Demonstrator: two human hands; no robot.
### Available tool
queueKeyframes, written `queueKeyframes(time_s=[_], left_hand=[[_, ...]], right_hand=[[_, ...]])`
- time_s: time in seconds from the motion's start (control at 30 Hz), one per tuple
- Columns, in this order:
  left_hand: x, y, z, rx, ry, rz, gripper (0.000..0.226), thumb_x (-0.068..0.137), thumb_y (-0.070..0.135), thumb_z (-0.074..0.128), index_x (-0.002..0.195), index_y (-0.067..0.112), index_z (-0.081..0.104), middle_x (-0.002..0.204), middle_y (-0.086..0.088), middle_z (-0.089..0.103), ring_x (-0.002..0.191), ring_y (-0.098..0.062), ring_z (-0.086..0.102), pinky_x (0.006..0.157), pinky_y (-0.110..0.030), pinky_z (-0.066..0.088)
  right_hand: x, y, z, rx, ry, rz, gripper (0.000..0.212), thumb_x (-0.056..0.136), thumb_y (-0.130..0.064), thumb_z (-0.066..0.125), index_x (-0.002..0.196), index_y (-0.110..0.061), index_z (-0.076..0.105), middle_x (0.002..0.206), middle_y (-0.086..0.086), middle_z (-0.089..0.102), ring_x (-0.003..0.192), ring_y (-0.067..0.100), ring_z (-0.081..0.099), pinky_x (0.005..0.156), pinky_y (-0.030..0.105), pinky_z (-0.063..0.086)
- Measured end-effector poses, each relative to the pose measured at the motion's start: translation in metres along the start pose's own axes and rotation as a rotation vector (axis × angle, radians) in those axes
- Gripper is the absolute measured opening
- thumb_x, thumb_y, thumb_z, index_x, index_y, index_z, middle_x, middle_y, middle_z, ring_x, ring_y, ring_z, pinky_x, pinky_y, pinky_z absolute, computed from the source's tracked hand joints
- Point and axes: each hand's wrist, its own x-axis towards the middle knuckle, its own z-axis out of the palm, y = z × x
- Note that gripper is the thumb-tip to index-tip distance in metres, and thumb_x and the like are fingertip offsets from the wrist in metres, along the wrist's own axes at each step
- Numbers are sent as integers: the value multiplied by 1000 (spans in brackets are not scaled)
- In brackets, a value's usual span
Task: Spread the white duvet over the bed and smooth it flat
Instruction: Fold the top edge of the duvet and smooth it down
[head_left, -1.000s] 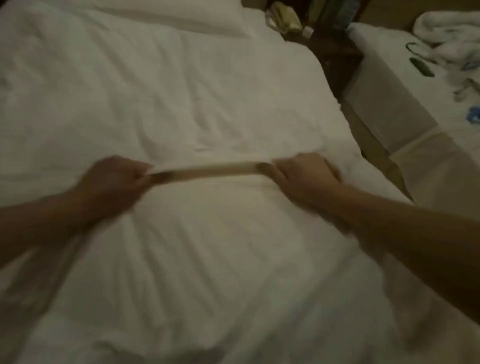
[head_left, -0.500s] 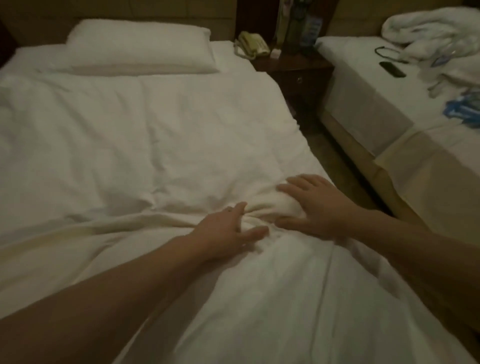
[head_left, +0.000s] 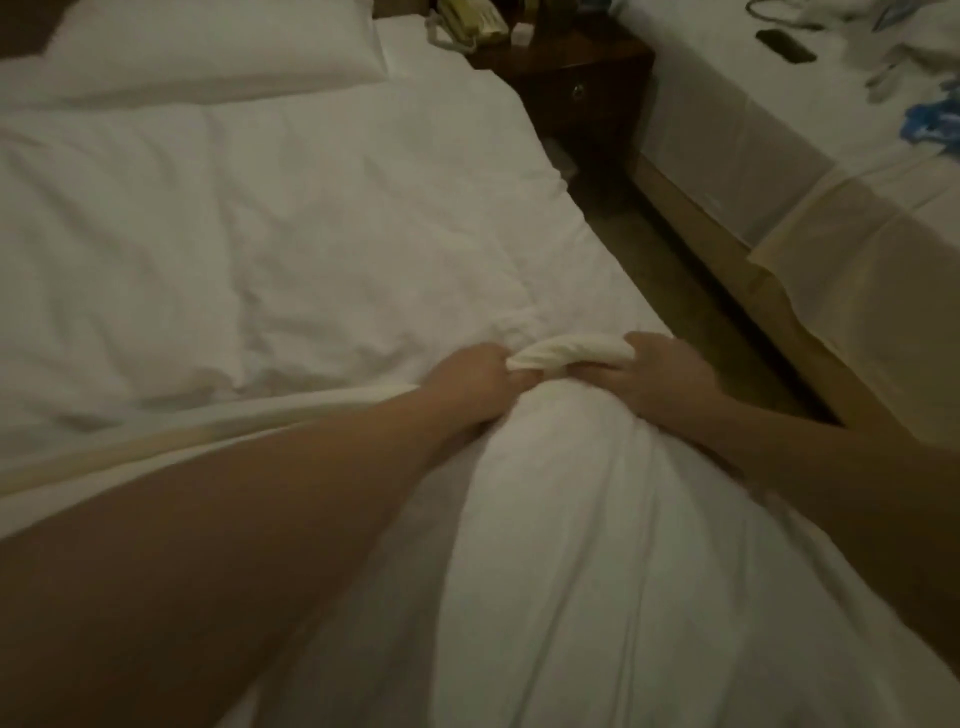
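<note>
The bed (head_left: 415, 67) already carries the white duvet (head_left: 291, 228) across most of its top, creased and not yet flat, with a bunched fold near the right edge. There the left hand (head_left: 467, 379) and right hand (head_left: 660, 374) grip that fold, fingers (head_left: 519, 371) clamped on the cloth; smoothing remains.

left hand (head_left: 470, 376) and right hand (head_left: 662, 376) grip a bunched fold of the white duvet (head_left: 291, 223) near the bed's right edge.
</note>
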Motion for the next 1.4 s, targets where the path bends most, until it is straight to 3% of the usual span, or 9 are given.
queueKeyframes(time_s=[0.2,0.3,0.37,0.63,0.83,1.0,1.13,1.3,1.4], left_hand=[[-102,-53,-62,-119,395,347,24,84,46,64,104,33,66,91,12,63,86,-9,59,79,-33,49],[-158,-59,-84,-113,7,143,42,70,74,66,94,39,67,83,19,67,73,-4,63,69,-24,52],[-173,-61,-80,4,-184,32,52,63,78,67,97,40,61,88,27,64,75,2,62,71,-19,52],[-135,-4,-69,-347,-648,68,33,79,50,76,101,25,71,95,8,73,86,-8,69,81,-25,56],[-99,-18,-86,-608,1,129,21,84,37,74,74,21,66,64,7,65,55,-3,56,53,-17,42],[-96,-63,-101,7,-202,-81,45,80,65,64,73,21,70,57,10,63,54,-3,59,49,-16,40],[-106,-109,-103,311,591,300,53,90,53,58,56,19,37,46,-4,43,50,-31,47,48,-27,28],[-52,-108,-54,250,353,111,49,94,55,50,67,15,53,82,-12,68,84,-33,63,61,-32,30],[-64,-128,-59,153,365,76,52,91,58,52,63,15,48,69,-4,61,74,-25,58,58,-33,30]], right_hand=[[-20,41,-2,45,0,199,65,83,-78,41,95,-18,61,97,4,66,84,19,61,77,37,51],[-27,16,-7,40,298,-273,40,94,-52,50,115,-19,58,125,3,56,115,18,51,97,35,45],[-40,-13,-23,66,124,-626,33,95,-52,46,106,-26,64,113,-11,59,104,3,52,89,22,45],[-43,-84,-31,77,-620,-504,68,74,-83,45,78,-19,69,65,-1,61,57,10,53,60,26,47],[-12,-87,-63,399,-169,-281,86,72,-74,43,80,7,69,73,28,64,63,40,60,61,45,52],[15,-55,-21,-103,-64,-368,76,86,-74,29,63,-11,65,57,2,61,55,18,59,71,42,55],[25,-61,-16,-61,151,-450,63,97,-59,34,62,-13,60,56,4,59,55,24,59,68,37,52],[35,-60,17,-727,-12,-420,37,101,-49,32,135,-40,44,109,-7,62,92,16,63,66,27,44],[25,-90,22,-465,160,-353,45,101,-49,26,102,-25,65,91,2,68,79,24,63,73,34,50]])
